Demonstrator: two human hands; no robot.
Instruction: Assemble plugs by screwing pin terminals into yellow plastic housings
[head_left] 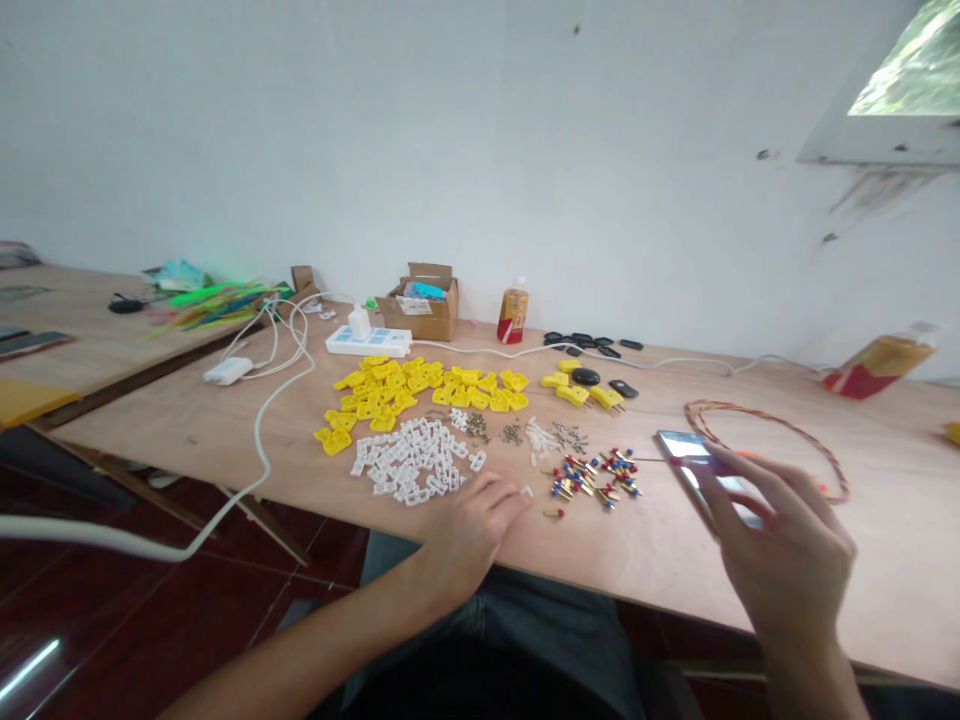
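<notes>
My left hand (469,530) rests on the near edge of the wooden table (225,420), fingers curled loosely, beside a pile of small white plastic parts (416,460); I cannot make out anything in it. My right hand (780,545) is over a smartphone (694,462) lying on the table, fingers spread and touching its lit screen. Between the hands lie small red, blue and gold crimp terminals (596,475). Behind them is a heap of yellow plastic plug shells (420,392), with little screws (495,430) in front of it.
A white power strip (367,342) with cables, a cardboard box (420,305), an orange-labelled bottle (513,315), black parts (589,342) and a coil of twisted wire (772,425) sit further back. A second bottle (877,362) lies at right. Another table (67,350) stands left.
</notes>
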